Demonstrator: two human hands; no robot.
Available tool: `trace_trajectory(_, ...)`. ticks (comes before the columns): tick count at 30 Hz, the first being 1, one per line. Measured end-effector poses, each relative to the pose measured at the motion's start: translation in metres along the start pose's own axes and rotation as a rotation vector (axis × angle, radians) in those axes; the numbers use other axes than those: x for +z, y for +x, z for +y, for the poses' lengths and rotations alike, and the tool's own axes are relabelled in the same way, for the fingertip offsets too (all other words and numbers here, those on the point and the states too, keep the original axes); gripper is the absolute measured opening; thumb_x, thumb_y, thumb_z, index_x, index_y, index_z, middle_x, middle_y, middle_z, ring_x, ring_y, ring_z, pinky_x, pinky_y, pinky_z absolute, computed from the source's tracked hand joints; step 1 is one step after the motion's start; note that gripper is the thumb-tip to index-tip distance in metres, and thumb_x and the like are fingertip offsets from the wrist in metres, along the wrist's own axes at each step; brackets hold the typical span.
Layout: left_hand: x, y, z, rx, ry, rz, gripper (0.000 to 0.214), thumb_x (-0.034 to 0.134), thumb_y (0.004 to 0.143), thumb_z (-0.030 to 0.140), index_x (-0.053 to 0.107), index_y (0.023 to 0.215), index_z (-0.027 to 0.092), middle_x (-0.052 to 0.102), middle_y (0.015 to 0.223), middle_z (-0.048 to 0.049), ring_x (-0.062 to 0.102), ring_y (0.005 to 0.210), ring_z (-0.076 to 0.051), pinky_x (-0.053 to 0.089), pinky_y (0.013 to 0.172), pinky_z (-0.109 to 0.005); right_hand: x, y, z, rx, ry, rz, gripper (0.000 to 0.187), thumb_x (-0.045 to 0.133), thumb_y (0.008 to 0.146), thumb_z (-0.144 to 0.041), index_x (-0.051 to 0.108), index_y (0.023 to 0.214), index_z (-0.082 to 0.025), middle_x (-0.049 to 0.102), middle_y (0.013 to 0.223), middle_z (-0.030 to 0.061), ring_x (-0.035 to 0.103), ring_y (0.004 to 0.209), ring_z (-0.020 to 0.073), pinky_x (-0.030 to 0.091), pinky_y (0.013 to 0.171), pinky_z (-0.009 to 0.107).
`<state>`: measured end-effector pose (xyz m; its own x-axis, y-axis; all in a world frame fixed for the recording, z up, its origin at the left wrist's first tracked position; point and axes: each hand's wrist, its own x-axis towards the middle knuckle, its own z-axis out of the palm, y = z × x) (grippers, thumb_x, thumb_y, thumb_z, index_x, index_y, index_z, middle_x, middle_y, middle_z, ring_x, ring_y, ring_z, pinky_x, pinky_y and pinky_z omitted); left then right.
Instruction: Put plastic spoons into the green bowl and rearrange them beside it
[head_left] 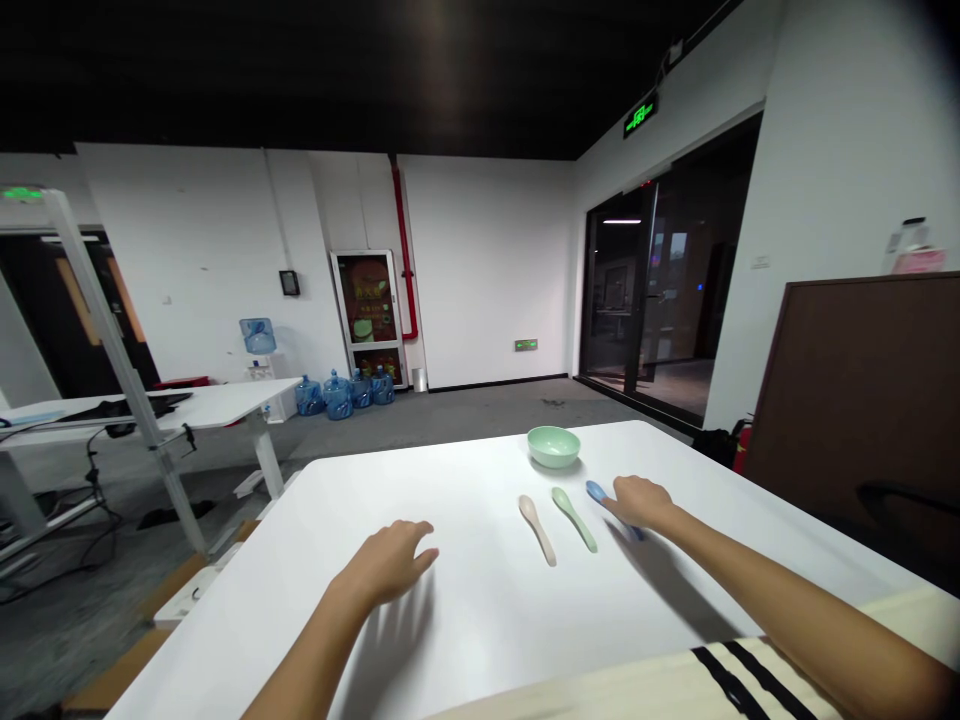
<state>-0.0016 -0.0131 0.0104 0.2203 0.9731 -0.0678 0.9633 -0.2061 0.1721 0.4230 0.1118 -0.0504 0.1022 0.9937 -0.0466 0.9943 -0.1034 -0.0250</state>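
A blue spoon (596, 491) is at the right of a row of spoons, its handle partly hidden behind my right hand (639, 500). The fingers of that hand are closed about the middle of the handle; whether the spoon is off the table cannot be made out. Left of it lie a green spoon (574, 520) and a beige spoon (538, 532), both with their bowls pointing away from me. Just behind the spoons stands a light green bowl (553, 447). My left hand (390, 562) hovers above the table's left part, open, thumb and fingers apart, holding nothing.
The white table (465, 620) has rounded far corners. To the left stands another white desk (232, 400) with a metal frame and cables. Several blue water bottles (337, 395) are on the floor by the wall. A brown partition (862, 400) rises at the right.
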Motion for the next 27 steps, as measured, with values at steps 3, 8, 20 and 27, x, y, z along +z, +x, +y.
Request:
trace_trajectory(3,0.001,0.000,-0.001,-0.006,-0.003,0.001,0.056,0.040,0.088,0.053,0.057,0.133,0.024,0.062,0.133,-0.0103,0.057,0.120,-0.031,0.045,0.096,-0.042,-0.018,-0.009,-0.012,-0.024,0.018,0.064,0.043,0.043,0.090,-0.051,0.066,0.095,-0.014,0.067,0.103,0.0182,0.064,0.092,0.0301,0.042,0.070,0.035)
trace_trajectory(8,0.000,0.000,0.000,-0.004,0.001,-0.004,0.056,0.040,0.088,0.053,0.056,0.133,0.023,0.061,0.133,-0.0111,0.056,0.121,-0.031,0.044,0.098,-0.043,-0.040,-0.026,-0.033,-0.169,0.108,0.172,0.049,0.041,0.090,-0.055,0.060,0.112,-0.016,0.067,0.111,0.0161,0.062,0.100,0.0305,0.042,0.072,0.034)
trace_trajectory(20,0.002,0.001,0.001,0.012,0.034,-0.013,0.056,0.039,0.089,0.052,0.056,0.134,0.023,0.062,0.132,-0.0115,0.056,0.120,-0.031,0.045,0.097,-0.043,-0.017,-0.049,-0.040,-0.304,0.277,0.361,0.049,0.039,0.094,-0.048,0.050,0.132,-0.020,0.059,0.131,0.0121,0.059,0.110,0.0271,0.043,0.083,0.032)
trace_trajectory(27,0.001,0.000,0.003,0.007,0.035,-0.019,0.056,0.038,0.089,0.053,0.056,0.133,0.023,0.062,0.131,-0.0112,0.057,0.119,-0.030,0.045,0.096,-0.041,-0.012,-0.046,-0.036,-0.312,0.260,0.299,0.049,0.039,0.094,-0.051,0.054,0.126,-0.018,0.064,0.122,0.0131,0.061,0.106,0.0260,0.040,0.080,0.030)
